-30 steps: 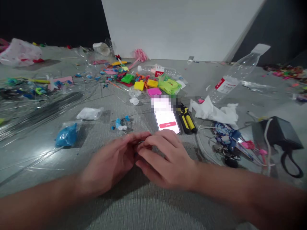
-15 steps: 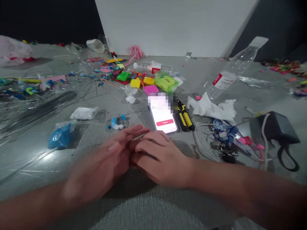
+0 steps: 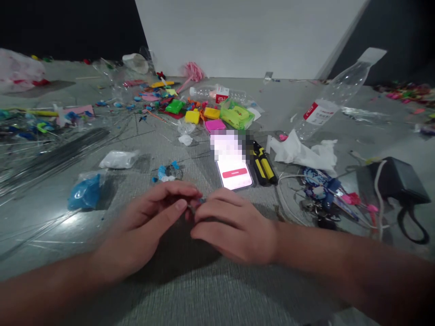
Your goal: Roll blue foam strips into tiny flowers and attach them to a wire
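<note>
While the left hand (image 3: 142, 226) and right hand (image 3: 238, 224) are working close together, a small piece (image 3: 192, 208) is sitting between them

Over the counter (image 3: 204, 290), nearer than the phone (image 3: 235, 170), the left fingers seem to be pinching it; whether the right's curled fingers are clamping too, I cannot tell. This fine fingertip handling is probably calling for a steady grip. The visible stub seems to be slanting down rightward; hidden ends are obscuring its pointing.

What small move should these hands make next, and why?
I'd suggest easing the right hand back slightly while the left hand steadies the small piece: it sits between both hands' fingertips, which hide most of it, so a clearer look would probably help.
</note>
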The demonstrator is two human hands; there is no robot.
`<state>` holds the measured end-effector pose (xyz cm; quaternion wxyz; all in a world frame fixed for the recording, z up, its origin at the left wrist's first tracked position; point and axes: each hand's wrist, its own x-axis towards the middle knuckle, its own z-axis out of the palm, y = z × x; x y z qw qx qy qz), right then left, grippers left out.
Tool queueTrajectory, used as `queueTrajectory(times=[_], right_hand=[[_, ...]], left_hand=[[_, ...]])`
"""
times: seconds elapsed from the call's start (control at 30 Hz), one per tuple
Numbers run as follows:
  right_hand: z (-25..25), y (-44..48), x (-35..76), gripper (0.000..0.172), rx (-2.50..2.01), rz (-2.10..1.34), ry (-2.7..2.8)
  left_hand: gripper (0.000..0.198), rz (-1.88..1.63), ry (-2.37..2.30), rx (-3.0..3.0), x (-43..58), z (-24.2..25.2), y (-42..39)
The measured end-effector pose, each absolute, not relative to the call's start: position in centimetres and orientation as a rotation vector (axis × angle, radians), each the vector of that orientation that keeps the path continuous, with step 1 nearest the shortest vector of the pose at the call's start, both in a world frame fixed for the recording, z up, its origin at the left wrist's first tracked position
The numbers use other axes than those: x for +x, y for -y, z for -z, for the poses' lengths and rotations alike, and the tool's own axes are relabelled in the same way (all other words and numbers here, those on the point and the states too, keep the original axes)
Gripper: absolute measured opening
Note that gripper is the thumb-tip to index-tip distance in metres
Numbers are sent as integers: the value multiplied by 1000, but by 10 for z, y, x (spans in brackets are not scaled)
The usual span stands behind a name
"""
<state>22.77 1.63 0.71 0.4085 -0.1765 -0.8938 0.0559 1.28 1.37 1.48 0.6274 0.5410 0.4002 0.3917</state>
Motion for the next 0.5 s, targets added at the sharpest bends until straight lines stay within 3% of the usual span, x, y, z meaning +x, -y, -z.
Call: queueTrajectory(times=[0.5], right_hand=[[-7, -16, 229, 6, -482, -565, 2073]], left_hand=[[14, -491, -864, 1303, 17, -16, -21]])
